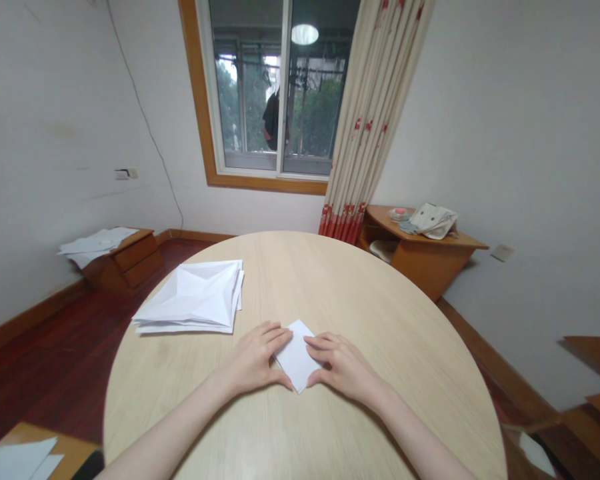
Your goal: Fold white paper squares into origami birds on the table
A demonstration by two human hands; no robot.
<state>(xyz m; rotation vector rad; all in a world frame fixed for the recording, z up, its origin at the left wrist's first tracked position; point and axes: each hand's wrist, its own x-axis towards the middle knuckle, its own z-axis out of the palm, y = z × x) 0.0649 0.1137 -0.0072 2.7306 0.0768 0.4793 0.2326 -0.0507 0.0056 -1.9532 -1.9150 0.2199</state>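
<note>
A small folded white paper (299, 357), shaped like a diamond, lies on the round wooden table (380, 300) with one corner toward me. My left hand (257, 357) rests at its left side, fingertips on the upper left edge and thumb near the bottom corner. On the right side, my right hand (344, 363) touches the paper in the same way, its thumb close to the bottom corner. Both hands have thumb and fingers apart, flat against the paper and table.
A stack of creased white paper sheets (195, 297) lies at the table's left. Beyond the table are a low drawer cabinet (137, 260) with papers at left, a corner desk (420, 263) with a cloth bag (433, 220) at right, and a window with a curtain (367, 113).
</note>
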